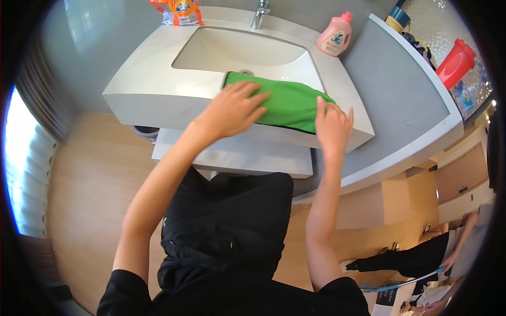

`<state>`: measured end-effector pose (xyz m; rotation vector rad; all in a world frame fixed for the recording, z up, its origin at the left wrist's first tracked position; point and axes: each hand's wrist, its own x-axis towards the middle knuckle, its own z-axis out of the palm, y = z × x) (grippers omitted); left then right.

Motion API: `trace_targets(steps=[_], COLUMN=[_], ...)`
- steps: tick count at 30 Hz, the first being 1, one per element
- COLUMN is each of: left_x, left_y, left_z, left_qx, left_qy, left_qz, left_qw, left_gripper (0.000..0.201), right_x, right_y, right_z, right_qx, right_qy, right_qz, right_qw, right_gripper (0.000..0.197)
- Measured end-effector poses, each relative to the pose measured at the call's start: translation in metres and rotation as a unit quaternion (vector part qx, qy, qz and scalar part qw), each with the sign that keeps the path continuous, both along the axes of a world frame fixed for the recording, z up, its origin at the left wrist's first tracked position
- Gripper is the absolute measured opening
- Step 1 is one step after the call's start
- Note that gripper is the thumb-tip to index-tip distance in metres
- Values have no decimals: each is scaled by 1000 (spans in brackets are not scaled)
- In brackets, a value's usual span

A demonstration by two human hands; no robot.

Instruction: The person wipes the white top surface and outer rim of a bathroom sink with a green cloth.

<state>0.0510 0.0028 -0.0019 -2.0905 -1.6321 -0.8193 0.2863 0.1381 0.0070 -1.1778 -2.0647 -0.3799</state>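
Note:
A green cloth (287,100) with a dark edge lies over the front rim of the white sink (237,46), partly hanging down the counter's front face. My left hand (234,108) rests at the cloth's left part, fingers spread and slightly blurred. At the right end of the cloth, my right hand (334,124) touches its corner with the fingertips, fingers apart. The right thumb is hard to make out.
A chrome tap (260,15) stands behind the sink. An orange detergent bag (180,11) sits back left, a pink bottle (336,36) back right. A red container (455,64) stands on the right ledge. Another person (421,253) holds a long pole at lower right.

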Motion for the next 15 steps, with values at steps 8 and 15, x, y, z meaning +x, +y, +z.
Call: trace_targets(steps=[8, 15], left_x=[94, 118], left_y=[72, 86], left_z=[-9, -16], left_qx=[8, 51], left_qy=[2, 33], left_qz=[-23, 26], left_qw=[1000, 998], left_gripper=[40, 47], right_x=[56, 45], right_y=[44, 66], right_z=[13, -8], right_qx=[-60, -125], right_qy=[-132, -72], right_qz=[-76, 84], right_qw=[987, 986], right_gripper=[49, 51])
